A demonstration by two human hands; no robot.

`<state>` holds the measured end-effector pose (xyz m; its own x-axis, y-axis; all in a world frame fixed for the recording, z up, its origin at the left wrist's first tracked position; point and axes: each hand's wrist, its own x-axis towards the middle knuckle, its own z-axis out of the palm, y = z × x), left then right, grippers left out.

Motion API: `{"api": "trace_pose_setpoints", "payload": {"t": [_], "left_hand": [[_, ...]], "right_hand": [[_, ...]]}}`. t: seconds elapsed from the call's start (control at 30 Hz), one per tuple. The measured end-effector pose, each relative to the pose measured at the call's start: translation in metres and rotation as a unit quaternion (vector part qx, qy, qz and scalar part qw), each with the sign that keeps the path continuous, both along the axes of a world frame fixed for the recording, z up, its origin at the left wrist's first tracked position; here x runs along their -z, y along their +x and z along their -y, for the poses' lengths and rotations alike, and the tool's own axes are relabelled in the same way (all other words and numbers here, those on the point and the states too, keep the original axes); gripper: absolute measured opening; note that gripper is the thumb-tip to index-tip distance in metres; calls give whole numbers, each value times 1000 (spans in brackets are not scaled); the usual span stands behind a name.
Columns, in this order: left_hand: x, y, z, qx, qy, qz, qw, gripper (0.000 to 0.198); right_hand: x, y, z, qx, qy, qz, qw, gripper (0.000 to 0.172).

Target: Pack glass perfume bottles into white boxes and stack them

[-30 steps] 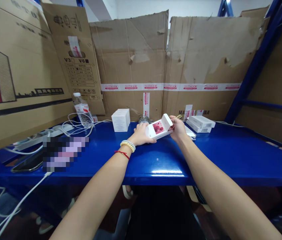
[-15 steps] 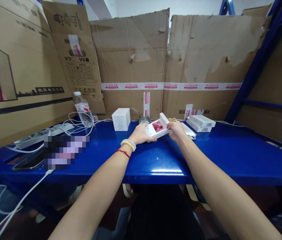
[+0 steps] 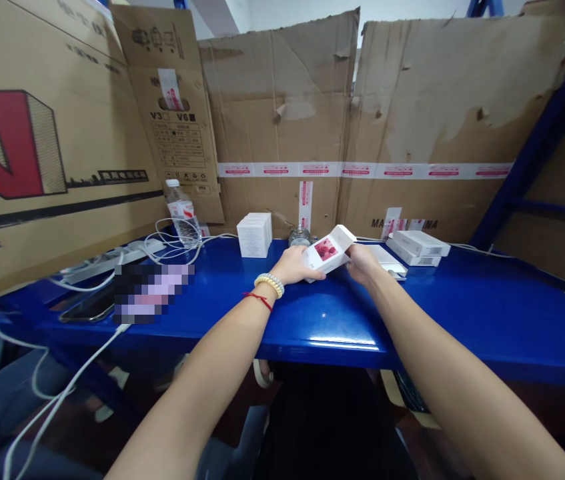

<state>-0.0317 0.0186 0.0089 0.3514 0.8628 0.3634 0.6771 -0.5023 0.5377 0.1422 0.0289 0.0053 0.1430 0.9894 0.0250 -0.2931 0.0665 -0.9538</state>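
A small white carton [image 3: 332, 255] with a pink floral picture on its face is tilted above the blue table, its end flap raised at the upper right. My left hand [image 3: 298, 265] is closed around the carton's lower left side, thumb along its front edge. At the carton's open end, my right hand [image 3: 362, 264] has its fingers curled in. Its fingertips are hidden by the flap, so what they grip does not show. Just behind the carton stands a small glass jar [image 3: 300, 235]. A white booklet-like stack [image 3: 386, 259] lies beyond my right hand.
White boxes stand in a row [image 3: 253, 237] to the left; flat white boxes [image 3: 418, 245] are stacked at the right. A water bottle [image 3: 183, 212], looped white cables, a power strip [image 3: 112, 261] and a phone [image 3: 87, 303] occupy the left side. Cardboard sheets [image 3: 282, 133] wall the back.
The carton's flap has swung wider, and thin gold-coloured pieces seen by my right fingers are now out of sight. The view has turned slightly left.
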Motion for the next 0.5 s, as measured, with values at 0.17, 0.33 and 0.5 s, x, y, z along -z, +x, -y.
{"api": "trace_pose_setpoints", "payload": {"t": [0.17,0.33,0.5], "left_hand": [[4,-1,0,1,-26,7,1000,76],[10,-1,2,-24,-93,6,995,104],[11,-5,-2,-20,-86,-29,996,103]], "right_hand": [[-2,6,2,-14,50,-15,999,13],[-6,2,14,-61,163,-6,985,37],[-8,-6,22,-111,217,51,968,26]]}}
